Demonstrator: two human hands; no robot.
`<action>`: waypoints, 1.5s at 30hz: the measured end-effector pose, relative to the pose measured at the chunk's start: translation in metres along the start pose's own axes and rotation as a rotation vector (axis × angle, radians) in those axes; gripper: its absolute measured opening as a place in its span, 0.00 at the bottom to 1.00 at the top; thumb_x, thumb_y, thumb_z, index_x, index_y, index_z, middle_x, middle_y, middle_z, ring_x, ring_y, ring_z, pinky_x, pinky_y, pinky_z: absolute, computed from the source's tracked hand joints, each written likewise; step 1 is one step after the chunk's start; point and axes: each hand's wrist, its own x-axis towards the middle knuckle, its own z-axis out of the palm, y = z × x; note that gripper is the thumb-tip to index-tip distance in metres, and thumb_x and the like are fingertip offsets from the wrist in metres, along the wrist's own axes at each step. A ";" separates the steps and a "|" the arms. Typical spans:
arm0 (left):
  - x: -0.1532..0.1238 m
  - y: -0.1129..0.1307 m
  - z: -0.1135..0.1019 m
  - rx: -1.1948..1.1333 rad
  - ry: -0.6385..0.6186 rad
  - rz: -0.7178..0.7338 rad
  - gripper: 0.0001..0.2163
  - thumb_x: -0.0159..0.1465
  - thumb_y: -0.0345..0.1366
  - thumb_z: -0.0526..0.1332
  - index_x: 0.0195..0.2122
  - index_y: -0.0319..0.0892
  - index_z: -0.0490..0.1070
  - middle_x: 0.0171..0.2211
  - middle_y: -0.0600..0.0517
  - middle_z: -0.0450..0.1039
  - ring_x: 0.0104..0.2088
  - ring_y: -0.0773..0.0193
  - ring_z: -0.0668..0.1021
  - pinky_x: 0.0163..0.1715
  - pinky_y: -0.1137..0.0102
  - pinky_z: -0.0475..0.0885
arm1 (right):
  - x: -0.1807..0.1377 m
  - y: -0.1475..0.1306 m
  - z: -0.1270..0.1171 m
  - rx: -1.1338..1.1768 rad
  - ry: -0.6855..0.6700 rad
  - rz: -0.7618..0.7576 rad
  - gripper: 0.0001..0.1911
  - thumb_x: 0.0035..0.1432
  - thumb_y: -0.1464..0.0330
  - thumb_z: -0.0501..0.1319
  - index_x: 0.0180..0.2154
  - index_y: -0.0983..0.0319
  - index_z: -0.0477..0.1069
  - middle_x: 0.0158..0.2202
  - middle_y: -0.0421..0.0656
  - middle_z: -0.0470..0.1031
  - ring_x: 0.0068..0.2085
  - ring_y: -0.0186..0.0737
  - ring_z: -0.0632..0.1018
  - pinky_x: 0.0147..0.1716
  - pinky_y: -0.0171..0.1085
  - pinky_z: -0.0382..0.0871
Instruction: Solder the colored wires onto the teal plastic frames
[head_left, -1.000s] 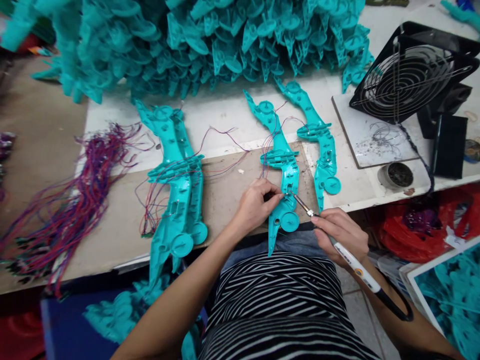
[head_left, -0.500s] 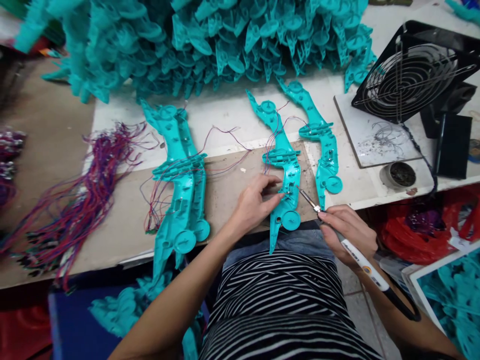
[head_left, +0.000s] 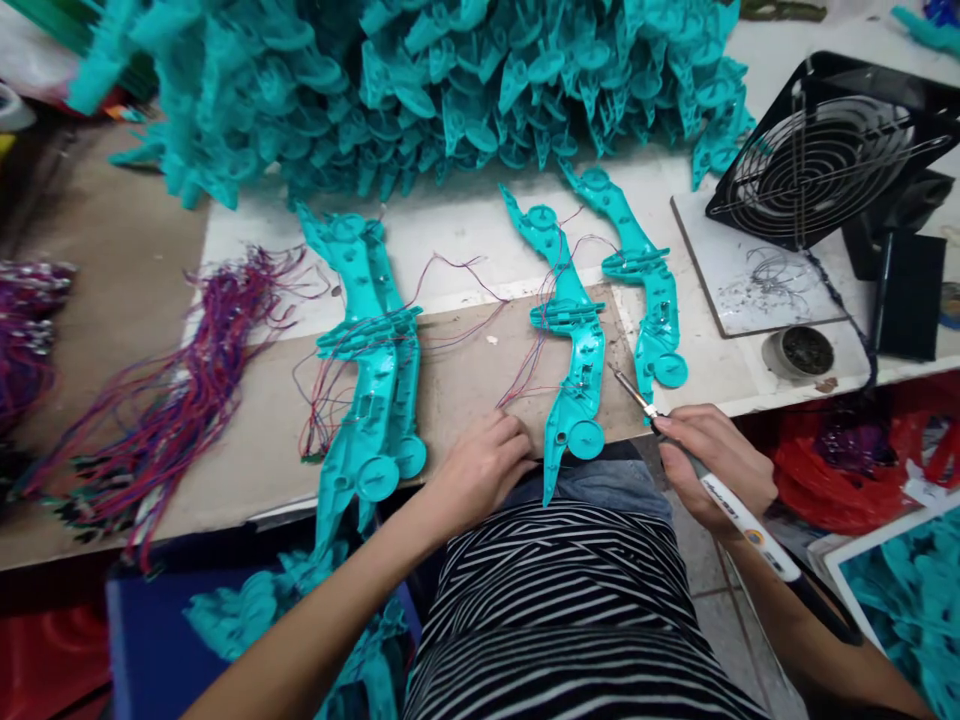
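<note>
My right hand is wrapped round a soldering iron with a white and black handle. The iron's metal tip is just right of a teal bow-shaped plastic part, apart from it. To the left of that part, my left hand is closed with its fingers curled down at the table edge. Thin red and blue wires run from the part and meet at these fingers; their ends are hidden. Another teal part lies to the right, and overlapping teal parts lie to the left.
A large heap of teal parts fills the back. A bundle of red and purple wires lies left. On the right are a black fan, a white board with wire scraps, and a small round tin.
My left hand has come off the middle teal part and moved down and left, its fingers closing. The soldering iron tip has drawn back to the right, away from the part.
</note>
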 end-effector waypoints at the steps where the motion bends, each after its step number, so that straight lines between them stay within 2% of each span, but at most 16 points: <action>1: -0.002 -0.002 -0.009 -0.064 -0.021 -0.031 0.09 0.69 0.32 0.56 0.32 0.41 0.72 0.33 0.48 0.75 0.35 0.60 0.76 0.36 0.67 0.72 | 0.000 0.000 -0.001 -0.004 -0.007 0.005 0.20 0.58 0.79 0.62 0.51 0.59 0.75 0.32 0.44 0.77 0.34 0.41 0.79 0.31 0.40 0.77; 3: -0.005 -0.006 -0.028 -0.209 -0.009 -0.150 0.07 0.68 0.34 0.57 0.32 0.42 0.71 0.29 0.50 0.76 0.30 0.63 0.76 0.31 0.71 0.70 | -0.002 0.001 -0.001 -0.009 -0.003 0.017 0.20 0.58 0.79 0.62 0.51 0.58 0.75 0.33 0.45 0.77 0.34 0.41 0.79 0.32 0.40 0.76; 4: -0.004 -0.007 -0.036 -0.284 0.036 -0.225 0.07 0.68 0.35 0.57 0.33 0.42 0.71 0.28 0.52 0.76 0.28 0.65 0.76 0.29 0.72 0.70 | -0.003 0.003 -0.001 -0.009 0.007 0.021 0.20 0.58 0.78 0.62 0.51 0.58 0.75 0.33 0.45 0.77 0.35 0.41 0.79 0.32 0.40 0.76; 6: 0.002 -0.007 -0.045 -0.404 0.178 -0.346 0.07 0.67 0.37 0.58 0.33 0.42 0.71 0.26 0.53 0.75 0.26 0.66 0.76 0.27 0.73 0.69 | -0.004 0.006 0.002 0.001 0.033 0.024 0.20 0.59 0.77 0.61 0.52 0.58 0.75 0.34 0.45 0.78 0.36 0.42 0.79 0.33 0.42 0.77; 8: 0.016 -0.004 -0.042 -0.466 0.311 -0.390 0.07 0.64 0.38 0.59 0.33 0.41 0.71 0.25 0.53 0.74 0.25 0.66 0.75 0.26 0.74 0.68 | -0.004 0.009 0.007 0.013 0.044 0.020 0.19 0.61 0.74 0.61 0.53 0.59 0.74 0.36 0.46 0.79 0.38 0.44 0.80 0.35 0.44 0.77; 11: 0.045 0.003 -0.023 -0.483 0.376 -0.394 0.07 0.61 0.38 0.61 0.32 0.41 0.74 0.21 0.55 0.70 0.23 0.68 0.70 0.23 0.74 0.64 | 0.000 0.011 0.013 0.026 0.055 0.021 0.16 0.63 0.71 0.60 0.52 0.59 0.74 0.36 0.47 0.79 0.38 0.45 0.80 0.36 0.46 0.78; 14: 0.068 0.007 -0.006 -0.438 0.396 -0.416 0.07 0.62 0.38 0.62 0.32 0.41 0.77 0.17 0.58 0.64 0.19 0.69 0.65 0.21 0.74 0.59 | 0.005 0.010 0.014 0.025 0.053 0.044 0.14 0.61 0.73 0.62 0.49 0.61 0.76 0.34 0.47 0.78 0.37 0.43 0.79 0.36 0.45 0.77; 16: 0.077 0.008 -0.001 -0.350 0.417 -0.376 0.07 0.62 0.37 0.62 0.33 0.42 0.78 0.17 0.58 0.66 0.20 0.68 0.66 0.24 0.73 0.61 | 0.006 0.010 0.014 0.020 0.058 0.064 0.13 0.60 0.75 0.63 0.47 0.61 0.76 0.33 0.46 0.77 0.35 0.42 0.78 0.36 0.43 0.77; 20: 0.087 0.006 0.003 -0.227 0.492 -0.222 0.06 0.62 0.34 0.62 0.31 0.42 0.78 0.26 0.52 0.75 0.31 0.63 0.74 0.37 0.68 0.67 | 0.004 0.013 0.014 0.041 0.062 0.092 0.13 0.59 0.77 0.62 0.45 0.62 0.76 0.32 0.45 0.76 0.34 0.40 0.77 0.35 0.42 0.77; 25: 0.097 0.000 0.012 -0.552 0.432 -0.346 0.07 0.59 0.36 0.63 0.31 0.39 0.79 0.24 0.54 0.73 0.22 0.68 0.68 0.24 0.72 0.63 | 0.001 0.017 0.017 0.077 0.064 0.092 0.14 0.57 0.79 0.62 0.45 0.62 0.76 0.32 0.45 0.76 0.34 0.40 0.77 0.34 0.41 0.76; 27: 0.100 -0.001 0.014 -0.608 0.423 -0.375 0.07 0.58 0.37 0.64 0.29 0.40 0.79 0.23 0.54 0.73 0.22 0.69 0.67 0.23 0.73 0.62 | 0.000 0.017 0.019 0.088 0.052 0.098 0.15 0.57 0.79 0.62 0.45 0.62 0.76 0.32 0.45 0.76 0.34 0.40 0.77 0.34 0.41 0.75; 33: 0.103 -0.001 0.016 -0.570 0.456 -0.351 0.04 0.57 0.34 0.65 0.27 0.40 0.78 0.25 0.52 0.75 0.27 0.66 0.74 0.28 0.72 0.68 | -0.003 0.019 0.021 0.112 0.024 0.091 0.16 0.57 0.80 0.61 0.46 0.62 0.75 0.32 0.45 0.76 0.35 0.39 0.77 0.34 0.41 0.74; 45: 0.102 -0.003 0.018 -0.525 0.474 -0.296 0.04 0.58 0.32 0.65 0.27 0.41 0.77 0.27 0.52 0.77 0.30 0.64 0.77 0.32 0.70 0.71 | -0.001 0.019 0.023 0.054 -0.005 0.032 0.14 0.57 0.80 0.62 0.44 0.64 0.76 0.32 0.46 0.76 0.34 0.39 0.76 0.34 0.40 0.77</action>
